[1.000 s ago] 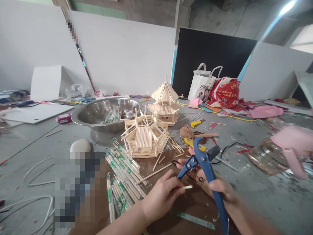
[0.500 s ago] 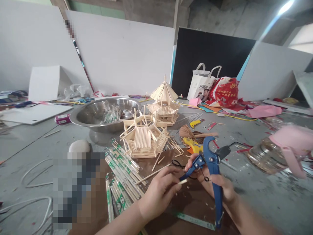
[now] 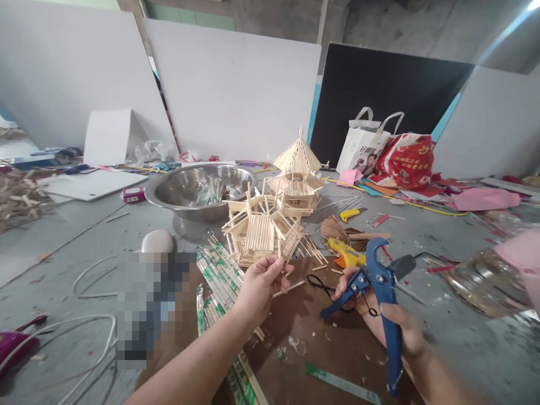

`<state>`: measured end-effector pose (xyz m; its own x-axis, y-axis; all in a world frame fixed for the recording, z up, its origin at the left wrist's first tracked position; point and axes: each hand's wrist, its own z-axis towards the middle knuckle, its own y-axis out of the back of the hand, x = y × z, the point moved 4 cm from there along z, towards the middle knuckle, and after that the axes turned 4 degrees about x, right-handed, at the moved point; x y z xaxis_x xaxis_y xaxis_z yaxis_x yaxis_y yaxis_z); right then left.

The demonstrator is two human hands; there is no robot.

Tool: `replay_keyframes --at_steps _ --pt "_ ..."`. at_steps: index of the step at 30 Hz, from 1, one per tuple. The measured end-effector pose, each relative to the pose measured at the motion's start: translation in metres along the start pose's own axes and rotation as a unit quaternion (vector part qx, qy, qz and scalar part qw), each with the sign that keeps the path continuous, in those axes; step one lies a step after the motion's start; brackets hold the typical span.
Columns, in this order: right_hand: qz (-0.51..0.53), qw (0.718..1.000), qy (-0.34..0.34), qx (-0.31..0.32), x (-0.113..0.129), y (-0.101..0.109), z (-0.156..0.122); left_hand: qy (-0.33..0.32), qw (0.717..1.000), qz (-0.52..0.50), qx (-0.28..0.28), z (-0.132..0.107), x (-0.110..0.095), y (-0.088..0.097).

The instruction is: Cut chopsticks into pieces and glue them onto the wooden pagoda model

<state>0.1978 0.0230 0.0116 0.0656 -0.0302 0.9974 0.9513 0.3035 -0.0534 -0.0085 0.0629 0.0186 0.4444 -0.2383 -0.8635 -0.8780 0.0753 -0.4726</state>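
Observation:
My left hand (image 3: 264,284) pinches a short wooden stick (image 3: 279,248) upright at the front of the unfinished stick model (image 3: 259,233). Whether the stick touches the model I cannot tell. In my right hand (image 3: 405,329) is a blue pipe cutter (image 3: 393,332), its jaws spread apart and its handles open. Behind the unfinished model stands a stick pavilion (image 3: 297,157) with a pointed roof. Packs of wrapped chopsticks (image 3: 217,273) lie left of my left hand on a brown board (image 3: 295,349). A yellow glue gun (image 3: 346,253) rests just beyond the cutter.
A steel basin (image 3: 169,205) with wrapped sticks stands at the back left. To the right is a clear jug with a pink lid (image 3: 518,259). A white cable (image 3: 80,287) curls on the left. Bags (image 3: 407,163) and coloured paper sit farther back. A green-and-clear wrapper (image 3: 337,382) lies in front.
My left hand has moved away from the cutter, forward to the unfinished model, with the short stick. My right hand still holds the cutter. The view has turned slightly left.

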Motion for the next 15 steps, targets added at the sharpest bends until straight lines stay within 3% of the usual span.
replay_keyframes --at_steps 4,9,15 --pt "0.06 0.998 0.003 0.009 0.0026 -0.0022 0.0008 -0.003 0.998 -0.054 0.014 0.0018 -0.0017 -0.0011" --pt "0.179 0.981 0.023 0.065 0.0073 -0.0092 0.0001 0.016 0.996 -0.082 0.012 0.0046 -0.0034 0.0006" --pt "0.218 0.973 0.029 0.075 0.0034 -0.007 -0.0021 0.032 0.992 -0.116 0.03 0.0082 -0.0021 0.0029"
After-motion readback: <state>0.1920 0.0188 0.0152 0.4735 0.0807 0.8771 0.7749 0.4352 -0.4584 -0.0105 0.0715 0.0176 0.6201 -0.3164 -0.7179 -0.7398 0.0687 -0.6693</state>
